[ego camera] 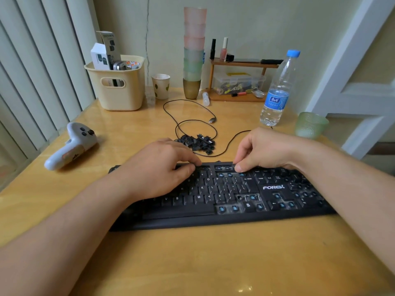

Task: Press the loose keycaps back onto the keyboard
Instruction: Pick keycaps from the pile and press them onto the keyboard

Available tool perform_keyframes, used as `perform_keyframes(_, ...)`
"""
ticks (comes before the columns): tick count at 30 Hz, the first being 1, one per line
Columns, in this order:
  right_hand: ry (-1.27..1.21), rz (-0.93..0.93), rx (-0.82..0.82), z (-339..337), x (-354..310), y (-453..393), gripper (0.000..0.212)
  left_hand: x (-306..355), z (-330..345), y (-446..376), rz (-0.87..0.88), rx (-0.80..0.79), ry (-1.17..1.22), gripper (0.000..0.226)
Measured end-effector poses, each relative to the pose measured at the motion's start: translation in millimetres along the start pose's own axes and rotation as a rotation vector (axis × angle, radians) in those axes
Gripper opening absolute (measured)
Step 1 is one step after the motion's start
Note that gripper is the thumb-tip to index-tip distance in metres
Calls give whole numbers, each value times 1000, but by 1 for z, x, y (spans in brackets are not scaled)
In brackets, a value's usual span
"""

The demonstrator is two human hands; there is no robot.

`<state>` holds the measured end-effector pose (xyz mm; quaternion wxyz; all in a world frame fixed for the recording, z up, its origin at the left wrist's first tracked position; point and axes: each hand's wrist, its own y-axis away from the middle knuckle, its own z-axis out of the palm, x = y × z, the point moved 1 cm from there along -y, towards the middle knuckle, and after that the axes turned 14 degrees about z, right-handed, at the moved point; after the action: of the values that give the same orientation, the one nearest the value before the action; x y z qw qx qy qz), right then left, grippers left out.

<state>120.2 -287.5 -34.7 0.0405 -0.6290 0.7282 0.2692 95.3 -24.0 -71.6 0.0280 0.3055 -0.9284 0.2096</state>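
Head view: the black keyboard (213,201) lies across the wooden table (192,263), with many bare blue switch stems showing in its top row, around the arrow cluster and in the lower right block. The left hand (158,169) rests on the top rows, fingers curled down and pressing near the number keys; whether a keycap sits under them is hidden. The right hand (263,150) pinches at the far edge of the top row, thumb and forefinger together on what seems to be a small keycap, though it is too small to confirm.

A cap pressed crooked could jam or bend a stem. A slip could flick it off the table.

The pile of loose keycaps (197,143) lies just behind the keyboard, ringed by the USB cable (192,116), which reaching fingers could snag. The water bottle (277,90) and green glass cup (311,124) stand near the right forearm; a wide sweep could topple them. Bare tabletop lies in front.
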Motion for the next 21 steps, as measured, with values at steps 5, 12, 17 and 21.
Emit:
perform_keyframes(5, 14, 3, 39, 2, -1, 4, 11, 0, 0, 0, -1, 9, 17, 23)
perform_keyframes(12, 30, 124, 12, 2, -9, 3, 14, 0, 1, 0, -15, 12, 16, 23)
perform_keyframes(17, 93, 148, -10, 0, -19, 6, 11, 0, 0, 0, -23, 0, 21, 24)
perform_keyframes(21, 168, 121, 13, 0, -26, 8, 11, 0, 0, 0, -27, -3, 24, 24)
